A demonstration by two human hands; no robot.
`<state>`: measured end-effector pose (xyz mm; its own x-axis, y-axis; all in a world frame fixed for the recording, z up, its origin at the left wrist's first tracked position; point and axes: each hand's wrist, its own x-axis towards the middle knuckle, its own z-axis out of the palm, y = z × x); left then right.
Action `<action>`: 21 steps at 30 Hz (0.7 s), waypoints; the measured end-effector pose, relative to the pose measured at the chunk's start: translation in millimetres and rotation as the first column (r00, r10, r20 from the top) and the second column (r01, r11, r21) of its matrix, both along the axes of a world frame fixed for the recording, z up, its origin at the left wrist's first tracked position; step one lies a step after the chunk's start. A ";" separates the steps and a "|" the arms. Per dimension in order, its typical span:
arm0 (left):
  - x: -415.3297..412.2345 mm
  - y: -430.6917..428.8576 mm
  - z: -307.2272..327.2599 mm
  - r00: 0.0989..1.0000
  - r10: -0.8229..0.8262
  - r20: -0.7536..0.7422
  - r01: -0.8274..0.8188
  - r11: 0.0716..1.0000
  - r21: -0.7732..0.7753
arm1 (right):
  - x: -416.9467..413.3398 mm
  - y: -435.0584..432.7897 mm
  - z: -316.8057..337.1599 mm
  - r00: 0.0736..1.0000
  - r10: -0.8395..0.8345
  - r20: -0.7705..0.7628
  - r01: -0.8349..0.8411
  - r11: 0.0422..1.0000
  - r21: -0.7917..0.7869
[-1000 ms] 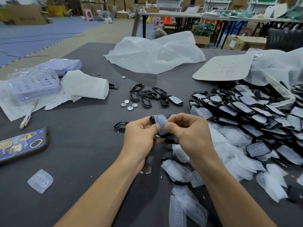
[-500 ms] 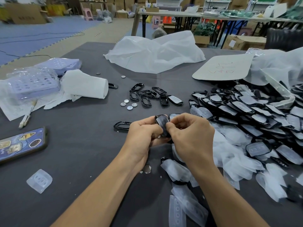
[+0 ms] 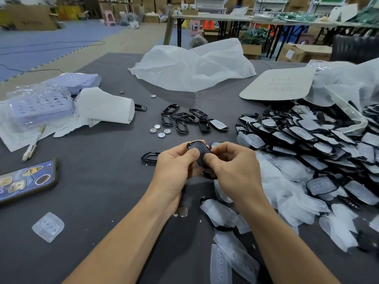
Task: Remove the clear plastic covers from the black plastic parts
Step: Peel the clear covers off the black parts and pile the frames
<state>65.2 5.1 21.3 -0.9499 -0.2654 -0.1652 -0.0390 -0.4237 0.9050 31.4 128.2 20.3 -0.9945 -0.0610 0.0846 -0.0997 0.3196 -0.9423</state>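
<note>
Both hands meet over the grey bench (image 3: 98, 191): the left hand (image 3: 176, 167) and right hand (image 3: 233, 167) each pinch one black part (image 3: 200, 149) between thumb and curled fingers, holding it just above the cloth. The fingers hide its lower half, and whether a clear cover is on it cannot be told. To the right a pile (image 3: 307, 136) of covered parts runs off the picture's edge, too many and too overlapped to count. Loose covers (image 3: 287, 181) lie heaped in front of the pile and under the right forearm. Beyond the hands some half-dozen bare frames (image 3: 182, 119) overlap, so the count is unsure. One more frame (image 3: 149, 156) is half hidden behind the left hand. Four silver discs (image 3: 160, 130) sit near the frames, and a fifth disc (image 3: 183, 211) lies between the wrists. One single cover (image 3: 48, 226) lies apart, near a phone (image 3: 26, 181) cut off at the left edge.
</note>
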 end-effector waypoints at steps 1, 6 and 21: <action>0.1 -1.2 -0.6 1.000 -0.008 -0.004 0.008 1.000 -0.017 | -0.1 -0.1 0.8 1.000 0.009 0.023 -0.008 0.999 -0.038; 0.7 -10.3 -1.6 1.000 0.028 0.004 -0.028 0.992 -0.126 | -4.5 3.6 2.5 0.996 0.024 0.086 -0.011 0.989 -0.144; -0.5 -9.2 -1.5 0.987 0.157 0.031 -0.150 0.976 -0.156 | -1.0 3.0 6.9 0.972 0.192 0.134 -0.145 0.942 -0.301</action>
<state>64.7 -4.1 19.8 -0.8887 -0.4328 -0.1514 -0.0244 -0.2850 0.9582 30.4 131.2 27.2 -0.9736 -0.2257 -0.0353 0.0306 0.0243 -0.9992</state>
